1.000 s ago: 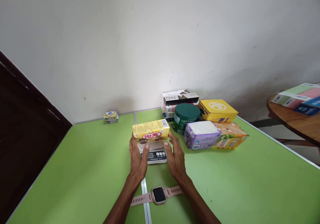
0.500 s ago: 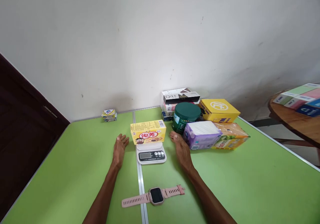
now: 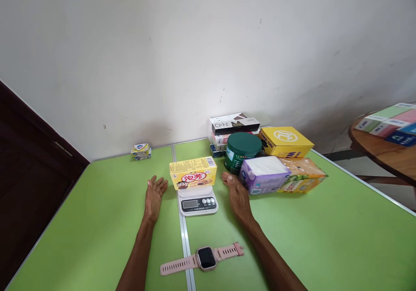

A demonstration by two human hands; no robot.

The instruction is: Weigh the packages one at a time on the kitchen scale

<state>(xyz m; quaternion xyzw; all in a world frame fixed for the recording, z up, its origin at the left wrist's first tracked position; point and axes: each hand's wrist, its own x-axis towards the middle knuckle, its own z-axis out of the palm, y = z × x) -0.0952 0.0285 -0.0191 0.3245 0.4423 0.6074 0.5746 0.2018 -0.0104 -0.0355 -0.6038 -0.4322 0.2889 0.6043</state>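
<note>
A yellow snack box (image 3: 193,173) with red lettering rests on the pan of a white kitchen scale (image 3: 199,204), whose small display looks blank. My left hand (image 3: 154,197) lies on the table to the left of the box, fingers apart and holding nothing. On the other side, my right hand (image 3: 238,195) rests with fingers stretched out, close to the purple tissue pack (image 3: 264,178) and the green tub (image 3: 243,150). Nearer to me, between my forearms, a pink smartwatch (image 3: 206,257) lies flat with its strap spread out.
Several flat boxes (image 3: 234,125) are stacked by the wall behind the tub. A yellow carton (image 3: 286,142) and an orange tissue pack (image 3: 302,174) stand at the right. A small yellow-white box (image 3: 141,151) sits at the back left. A wooden table (image 3: 386,148) bears more boxes.
The view has shifted slightly. My left hand's fingers are a little more spread. The box, the scale and the watch stay in place.
</note>
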